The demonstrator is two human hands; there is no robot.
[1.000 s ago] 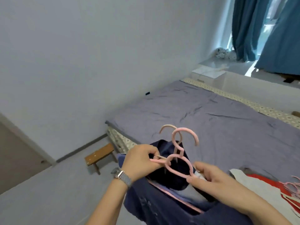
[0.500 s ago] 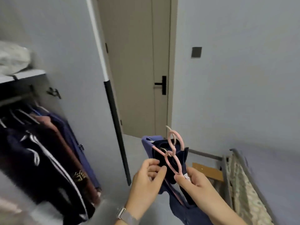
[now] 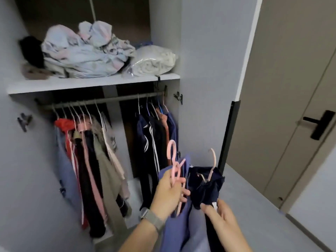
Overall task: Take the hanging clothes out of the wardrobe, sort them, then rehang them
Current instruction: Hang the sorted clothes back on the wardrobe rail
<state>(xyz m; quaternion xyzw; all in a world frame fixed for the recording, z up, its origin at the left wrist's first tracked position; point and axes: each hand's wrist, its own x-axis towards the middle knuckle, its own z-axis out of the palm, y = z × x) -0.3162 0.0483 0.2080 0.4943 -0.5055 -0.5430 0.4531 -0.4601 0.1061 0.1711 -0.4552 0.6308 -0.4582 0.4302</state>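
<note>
The open wardrobe has a dark rail (image 3: 112, 100) with two groups of hung clothes: red, pink and beige garments (image 3: 91, 160) on the left, navy striped ones (image 3: 154, 142) on the right. My left hand (image 3: 169, 193) grips a pink hanger (image 3: 173, 160) carrying a blue-purple garment (image 3: 181, 230). My right hand (image 3: 221, 218) holds the lower part of a dark navy garment (image 3: 206, 186) that hangs on a second pink hanger (image 3: 212, 164). Both hands are low, in front of the wardrobe's right half.
A shelf (image 3: 91, 82) above the rail carries crumpled pale clothes (image 3: 87, 51) and a bagged white bundle (image 3: 154, 60). The wardrobe's open door (image 3: 218, 70) stands to the right. Beyond it is a beige room door with a black handle (image 3: 320, 126).
My view has swung from the bed, past the room door, to the wardrobe. The two pink hangers, held together before, are now apart, one in my left hand and one with the navy garment.
</note>
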